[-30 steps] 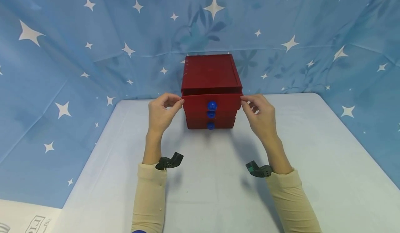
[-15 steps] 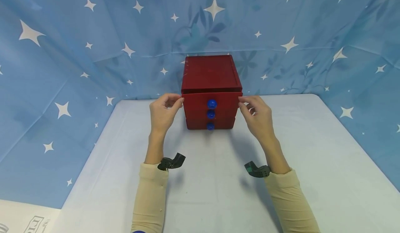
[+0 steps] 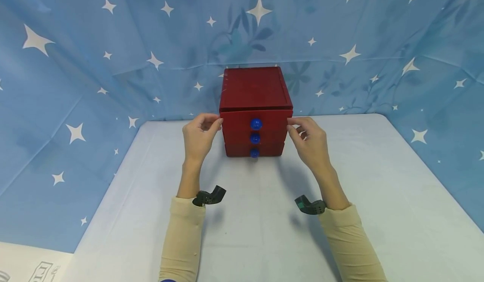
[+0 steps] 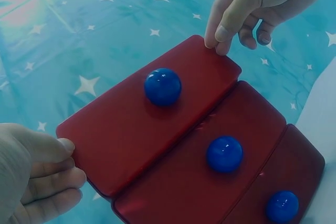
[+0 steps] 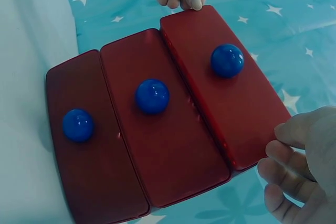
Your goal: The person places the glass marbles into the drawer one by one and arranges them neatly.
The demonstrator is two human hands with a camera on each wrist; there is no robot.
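A small red drawer cabinet [image 3: 255, 88] stands on the table, its three drawers stacked and each fitted with a round blue knob. The top drawer [image 4: 126, 129] juts slightly past the two below, with a thin dark slit under the cabinet's top edge. At its left end my left hand [image 3: 198, 141] pinches the drawer front's edge between thumb and fingers. My right hand [image 3: 311, 143] pinches the opposite end, thumb in front and fingertips at the side in the right wrist view. The middle drawer [image 5: 173, 145] and bottom drawer [image 5: 100, 182] look pushed in. The drawers' insides are hidden.
The cabinet sits at the back of a white-covered table [image 3: 245, 240], close to a blue curtain [image 3: 170, 42] with white stars. Both wrists carry dark camera mounts. A pale printed cloth [image 3: 30, 261] shows at the lower left.
The top drawer has slid back into the cabinet, narrowing the dark gap above it. Both hands have moved with it, and the right hand has shifted a little to the left.
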